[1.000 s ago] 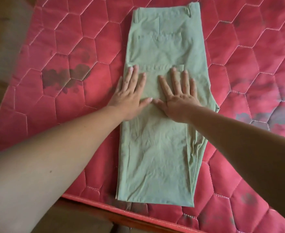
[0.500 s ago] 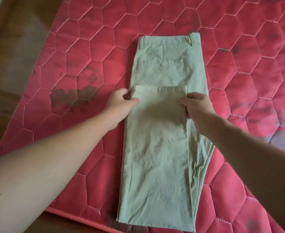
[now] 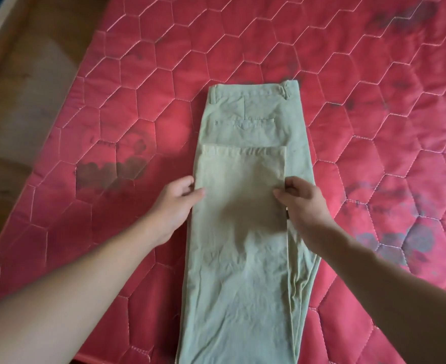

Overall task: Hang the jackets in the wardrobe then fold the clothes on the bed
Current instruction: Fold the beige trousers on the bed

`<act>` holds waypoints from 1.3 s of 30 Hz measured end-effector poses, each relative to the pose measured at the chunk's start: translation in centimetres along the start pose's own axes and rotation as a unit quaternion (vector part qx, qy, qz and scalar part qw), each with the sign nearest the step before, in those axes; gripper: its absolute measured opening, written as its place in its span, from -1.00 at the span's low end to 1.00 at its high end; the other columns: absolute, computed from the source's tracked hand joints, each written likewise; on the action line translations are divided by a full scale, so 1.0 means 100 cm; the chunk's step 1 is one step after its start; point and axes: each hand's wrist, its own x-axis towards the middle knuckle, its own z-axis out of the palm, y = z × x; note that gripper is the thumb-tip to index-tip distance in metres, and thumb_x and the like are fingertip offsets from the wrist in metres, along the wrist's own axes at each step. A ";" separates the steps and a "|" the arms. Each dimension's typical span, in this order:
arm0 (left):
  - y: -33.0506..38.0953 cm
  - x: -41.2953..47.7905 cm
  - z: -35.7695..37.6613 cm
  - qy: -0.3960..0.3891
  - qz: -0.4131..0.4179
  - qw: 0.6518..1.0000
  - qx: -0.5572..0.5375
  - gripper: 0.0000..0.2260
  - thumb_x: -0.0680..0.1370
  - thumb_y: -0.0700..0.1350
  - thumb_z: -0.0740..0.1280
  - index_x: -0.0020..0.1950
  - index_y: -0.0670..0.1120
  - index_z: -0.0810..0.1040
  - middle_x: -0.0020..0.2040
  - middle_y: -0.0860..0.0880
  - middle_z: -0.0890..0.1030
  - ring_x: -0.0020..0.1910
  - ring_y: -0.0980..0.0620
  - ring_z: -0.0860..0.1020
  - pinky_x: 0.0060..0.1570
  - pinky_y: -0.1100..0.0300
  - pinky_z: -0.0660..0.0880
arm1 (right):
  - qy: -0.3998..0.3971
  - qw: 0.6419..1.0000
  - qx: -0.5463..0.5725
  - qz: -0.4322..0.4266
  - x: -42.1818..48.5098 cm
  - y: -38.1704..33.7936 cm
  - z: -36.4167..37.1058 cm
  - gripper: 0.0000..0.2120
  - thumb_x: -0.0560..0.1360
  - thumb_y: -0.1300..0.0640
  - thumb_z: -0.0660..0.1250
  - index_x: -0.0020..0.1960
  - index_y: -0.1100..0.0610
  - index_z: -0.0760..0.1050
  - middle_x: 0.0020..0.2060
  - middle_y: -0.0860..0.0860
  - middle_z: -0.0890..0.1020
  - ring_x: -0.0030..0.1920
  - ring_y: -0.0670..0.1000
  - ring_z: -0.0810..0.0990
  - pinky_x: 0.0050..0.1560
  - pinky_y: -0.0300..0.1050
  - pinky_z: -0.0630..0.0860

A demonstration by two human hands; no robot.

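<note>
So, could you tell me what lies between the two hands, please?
Head view: only the folded trousers lie between the left hand and right hand.

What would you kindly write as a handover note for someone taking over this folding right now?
Left hand: pinches the left edge of the folded-up layer.
Right hand: pinches its right edge.
Trousers: flat on the mattress, waistband far, hems folded up to just below the back pocket.
Done: legs stacked, first fold made.
Left: probably another fold toward the waistband. No jackets or wardrobe in view.
</note>
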 end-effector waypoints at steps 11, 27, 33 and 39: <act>0.072 0.093 0.012 0.057 -0.025 0.994 -0.089 -0.48 0.61 -0.11 0.39 0.53 0.05 0.30 0.20 -0.01 0.61 0.02 0.11 0.62 -0.05 0.15 0.53 | 0.025 0.999 0.007 0.047 0.109 -0.065 0.000 -0.81 0.51 0.15 0.44 0.11 0.14 0.62 -0.05 0.14 0.72 -0.09 0.18 0.72 -0.02 0.29 0.67; -0.055 -0.078 -0.008 -0.106 -0.204 0.973 0.031 -0.81 0.61 -0.23 0.37 0.15 0.03 0.60 0.07 0.02 0.73 0.10 0.06 0.69 0.18 -0.13 0.59 | -0.226 0.946 -0.084 0.217 -0.081 0.078 -0.041 -0.89 0.54 0.29 0.45 0.00 0.11 0.61 -0.22 -0.01 0.69 -0.29 -0.11 0.62 -0.28 -0.17 0.50; -0.074 -0.097 -0.005 -0.069 -0.184 0.979 0.046 -0.85 0.65 -0.26 0.30 0.20 -0.17 0.58 0.11 -0.18 0.70 0.01 0.00 0.71 -0.18 0.14 0.65 | -0.159 0.971 -0.101 0.147 -0.095 0.091 -0.029 -0.87 0.56 0.15 0.45 0.09 0.01 0.60 -0.13 0.01 0.76 -0.13 -0.02 0.75 -0.11 -0.07 0.65; -0.107 -0.125 0.004 -0.022 -0.189 0.981 0.027 -0.85 0.67 -0.21 0.29 0.15 -0.26 0.58 0.06 -0.15 0.72 0.07 -0.06 0.70 -0.03 -0.03 0.68 | -0.058 0.973 -0.202 0.095 -0.134 0.117 -0.018 -0.74 0.55 -0.03 0.43 -0.22 0.11 0.54 -0.35 -0.08 0.60 -0.34 -0.06 0.52 -0.37 -0.19 0.34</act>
